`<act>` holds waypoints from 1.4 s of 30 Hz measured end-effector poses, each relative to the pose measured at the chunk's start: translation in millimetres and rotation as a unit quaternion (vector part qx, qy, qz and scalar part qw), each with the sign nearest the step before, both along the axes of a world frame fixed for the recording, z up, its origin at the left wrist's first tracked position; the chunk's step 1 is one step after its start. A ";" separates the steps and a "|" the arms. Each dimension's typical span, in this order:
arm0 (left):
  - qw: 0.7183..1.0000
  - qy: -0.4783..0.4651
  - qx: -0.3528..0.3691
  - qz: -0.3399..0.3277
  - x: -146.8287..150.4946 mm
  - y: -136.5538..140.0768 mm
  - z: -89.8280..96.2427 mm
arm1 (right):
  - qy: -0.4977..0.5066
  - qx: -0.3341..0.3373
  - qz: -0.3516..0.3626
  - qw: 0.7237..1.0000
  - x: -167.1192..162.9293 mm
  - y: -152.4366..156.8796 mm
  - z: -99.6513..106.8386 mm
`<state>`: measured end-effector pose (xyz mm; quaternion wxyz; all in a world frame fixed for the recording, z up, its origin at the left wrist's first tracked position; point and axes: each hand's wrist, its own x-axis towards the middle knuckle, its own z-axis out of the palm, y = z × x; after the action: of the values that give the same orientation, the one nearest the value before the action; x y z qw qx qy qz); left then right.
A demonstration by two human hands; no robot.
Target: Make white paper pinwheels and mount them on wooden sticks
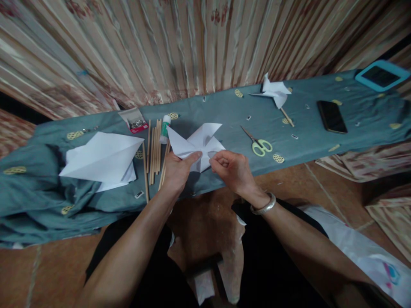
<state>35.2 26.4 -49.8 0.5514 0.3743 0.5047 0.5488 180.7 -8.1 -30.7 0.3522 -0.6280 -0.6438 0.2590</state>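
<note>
A white paper pinwheel [205, 139] with folded blades is held over the near edge of the cloth-covered table. My left hand [178, 170] grips its lower left side, the thumb pressed near the centre. Close against its right side, my right hand [233, 170] is closed in a pinch; whatever sits between those fingertips is too small to make out. Just behind my left hand lie several wooden sticks [154, 147] and a green-and-white glue stick [165, 129]. Right of the pinwheel rest scissors [260, 145] with pale green handles.
Folded white paper sheets [101, 158] are stacked at left, near an open small box [136, 122] of metal bits. Farther right are another pinwheel [276, 92] on a stick, a dark phone [332, 116] and a blue-framed device [382, 75]. A pleated curtain [180, 47] hangs behind.
</note>
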 end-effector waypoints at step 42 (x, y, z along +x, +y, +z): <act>0.997 -0.067 -0.032 0.035 -11.8 1.6 5.8 | -0.132 0.101 0.033 0.985 -4.8 -19.3 14.2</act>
<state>23.4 28.0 -44.0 0.5761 0.3004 0.4968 0.5753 175.9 -27.4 -16.6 0.3166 -0.5960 -0.7283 0.1188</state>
